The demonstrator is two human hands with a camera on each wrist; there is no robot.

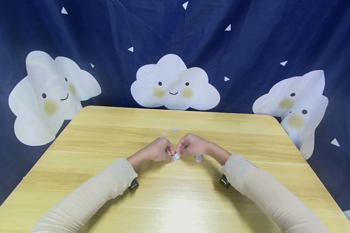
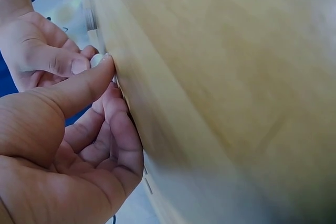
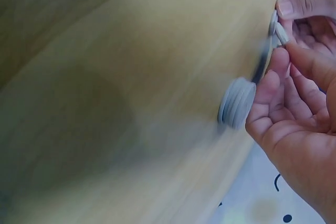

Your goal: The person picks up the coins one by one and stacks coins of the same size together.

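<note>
One white disc (image 1: 177, 156) is pinched by the right hand (image 1: 192, 145) in the head view, against a lower disc (image 1: 173, 159) that the left hand (image 1: 159, 150) grips at the wooden table (image 1: 87, 155); two loose discs (image 1: 174, 129) lie beyond. From the left wrist, the pinched white disc shows between both thumbs (image 2: 84, 85). From the right wrist, it tilts, and a stack of discs (image 3: 237, 103) stands just beside the right hand.

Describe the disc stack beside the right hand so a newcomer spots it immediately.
On the table, find the right hand. On its near side stands the stack: several piled pale discs. In the head view, it sits farther right than the held disc and two far discs.
</note>
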